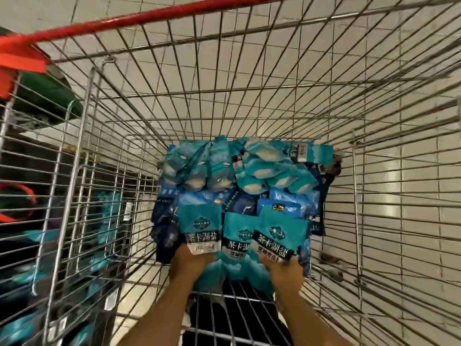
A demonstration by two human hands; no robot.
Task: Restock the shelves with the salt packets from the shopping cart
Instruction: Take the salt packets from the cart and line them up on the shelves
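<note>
— What fills the view?
— A wire shopping cart (249, 101) with a red handle bar (154, 17), over pale floor tiles (411, 171). Teal salt packets (234, 168) are heaped at its bottom.
— And the arms?
— Both forearms reach down into it. The left hand (190, 262) grips one teal packet (202, 227) by its lower edge, fingers curled beneath. The right hand (284, 269) holds two overlapping packets (277, 236), thumb pressed on the front.

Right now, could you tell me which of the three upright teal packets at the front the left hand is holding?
The leftmost teal packet: the left hand grips its lower edge. The overlapping middle packet and rightmost packet sit at the right hand.
</note>
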